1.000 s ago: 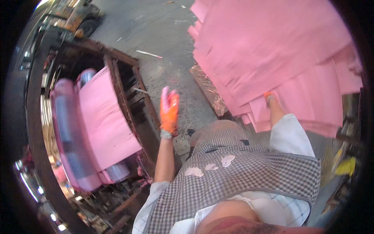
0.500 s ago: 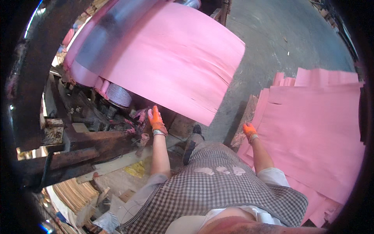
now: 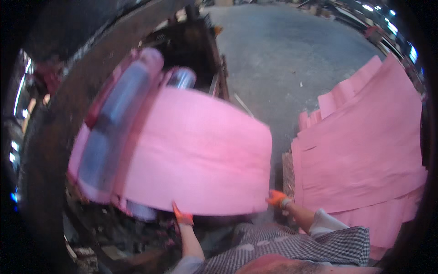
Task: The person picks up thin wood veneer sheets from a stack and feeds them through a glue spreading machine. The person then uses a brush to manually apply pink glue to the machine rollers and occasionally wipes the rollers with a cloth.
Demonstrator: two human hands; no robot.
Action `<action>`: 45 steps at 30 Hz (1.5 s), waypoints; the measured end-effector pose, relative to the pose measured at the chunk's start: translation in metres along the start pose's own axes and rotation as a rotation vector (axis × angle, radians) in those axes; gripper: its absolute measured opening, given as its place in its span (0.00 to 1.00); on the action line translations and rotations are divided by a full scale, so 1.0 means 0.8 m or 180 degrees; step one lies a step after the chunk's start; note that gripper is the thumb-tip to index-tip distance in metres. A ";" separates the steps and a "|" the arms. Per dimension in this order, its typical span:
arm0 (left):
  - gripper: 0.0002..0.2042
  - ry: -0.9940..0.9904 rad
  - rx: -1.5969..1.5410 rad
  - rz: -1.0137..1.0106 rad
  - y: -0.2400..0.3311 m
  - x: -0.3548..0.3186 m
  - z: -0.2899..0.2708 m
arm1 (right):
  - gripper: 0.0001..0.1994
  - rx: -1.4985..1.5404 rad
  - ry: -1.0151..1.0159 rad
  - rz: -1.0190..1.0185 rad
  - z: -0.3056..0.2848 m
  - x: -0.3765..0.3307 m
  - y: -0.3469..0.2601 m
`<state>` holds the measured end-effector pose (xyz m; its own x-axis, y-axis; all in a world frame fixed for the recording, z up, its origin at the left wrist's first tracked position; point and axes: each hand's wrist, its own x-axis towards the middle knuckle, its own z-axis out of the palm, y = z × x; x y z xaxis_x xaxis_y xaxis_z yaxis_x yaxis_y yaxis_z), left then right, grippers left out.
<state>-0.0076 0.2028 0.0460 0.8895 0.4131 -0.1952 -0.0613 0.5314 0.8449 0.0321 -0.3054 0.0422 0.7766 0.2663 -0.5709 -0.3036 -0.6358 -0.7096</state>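
A pink sheet [image 3: 205,155] is extending from the rollers [image 3: 123,93].
The gloved left hand [image 3: 183,215] is overlapping its near edge, the right hand [image 3: 277,199] meeting its near right corner; through the blur, I cannot tell whether either is grasping it. Farther right, a pink stack [image 3: 360,150] is lying.

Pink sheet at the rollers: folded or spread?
Spread: the sheet extends broad and unfolded from the rollers toward the right hand.
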 end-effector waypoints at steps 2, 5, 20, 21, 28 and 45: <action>0.31 -0.0209 -0.0361 -0.0627 -0.017 -0.033 0.054 | 0.46 -0.0549 0.0292 -0.0026 0.020 -0.001 0.061; 0.27 0.0111 -0.0418 -0.1329 -0.012 -0.076 0.123 | 0.57 -0.0269 -0.0059 0.0004 0.030 -0.043 0.020; 0.33 -0.5046 0.0434 -0.0497 -0.088 -0.494 0.898 | 0.24 -0.0593 0.5719 0.0771 -0.341 -0.394 0.366; 0.33 -0.5355 0.0534 0.0080 -0.075 -0.514 0.897 | 0.24 -0.0724 0.6137 0.0808 -0.402 -0.467 0.392; 0.31 -0.5386 0.1989 0.1727 -0.134 -0.473 0.801 | 0.27 -0.3025 0.6171 0.2137 -0.505 -0.723 0.317; 0.43 0.0916 0.0748 0.0173 -0.030 -0.160 0.262 | 0.24 -0.0459 0.2967 0.2158 -0.399 -0.255 0.583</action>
<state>-0.0254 -0.0179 0.1552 0.7222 0.6447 -0.2508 0.0304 0.3326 0.9426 -0.0917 -0.8880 -0.0406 0.6022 -0.7589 -0.2479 -0.7938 -0.5362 -0.2870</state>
